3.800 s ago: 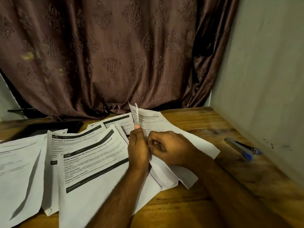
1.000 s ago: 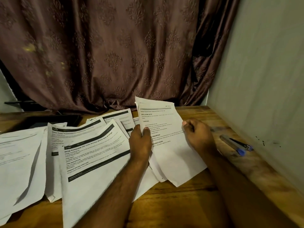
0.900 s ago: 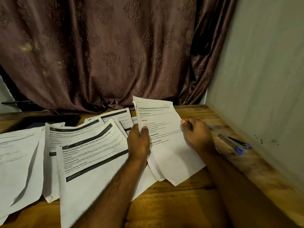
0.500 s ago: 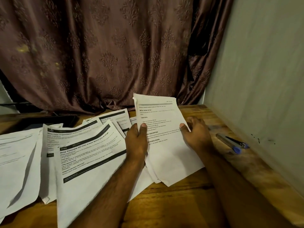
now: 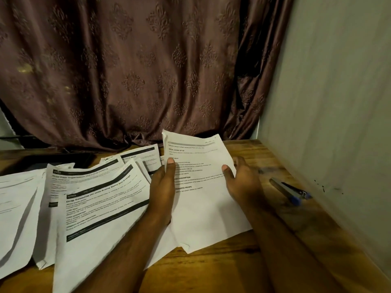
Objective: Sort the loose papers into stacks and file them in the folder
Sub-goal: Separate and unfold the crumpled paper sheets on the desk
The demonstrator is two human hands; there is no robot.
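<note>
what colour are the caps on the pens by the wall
Blue, on the pens lying on the table near the wall; head view.

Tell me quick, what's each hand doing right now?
Left hand: grips the left edge of the printed sheet, thumb on top.
Right hand: grips the sheet's right edge, thumb on top.

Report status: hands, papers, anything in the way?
Left hand and right hand both grip one sheet. Other papers spread unsorted, left. Pens lie right, clear.
</note>
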